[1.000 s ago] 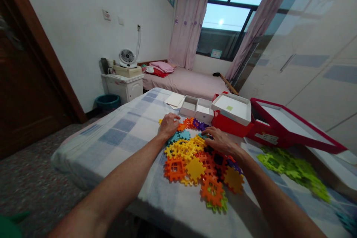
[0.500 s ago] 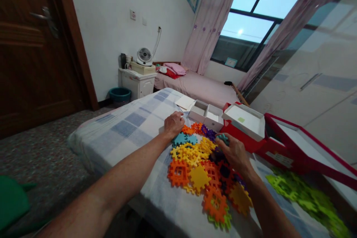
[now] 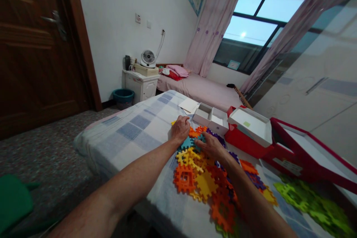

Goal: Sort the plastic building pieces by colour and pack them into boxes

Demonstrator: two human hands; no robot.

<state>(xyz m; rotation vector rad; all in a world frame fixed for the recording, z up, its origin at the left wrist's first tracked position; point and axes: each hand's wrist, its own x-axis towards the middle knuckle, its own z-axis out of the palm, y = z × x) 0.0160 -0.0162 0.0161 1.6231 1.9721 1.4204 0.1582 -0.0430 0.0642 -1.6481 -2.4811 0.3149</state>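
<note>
A heap of flat toothed plastic puzzle tiles [image 3: 205, 178] in orange, yellow, teal and purple lies on a checked bedspread [image 3: 134, 130]. My left hand [image 3: 180, 129] rests with curled fingers on the far left edge of the heap, over orange and teal tiles. My right hand [image 3: 209, 144] lies flat, palm down, fingers stretched toward the left hand, on a teal tile [image 3: 187, 143]. The two hands are almost touching.
Two small white open boxes [image 3: 210, 116] and a red box with a white tray [image 3: 249, 130] stand behind the heap. A red lid [image 3: 306, 156] lies to the right. Green tiles [image 3: 312, 200] are spread at lower right. A white nightstand with a fan [image 3: 142, 81] stands beyond.
My right hand, which held a teal tile lifted above the heap, has come down to the left and lies flat beside my left hand. The view has swung slightly left.
</note>
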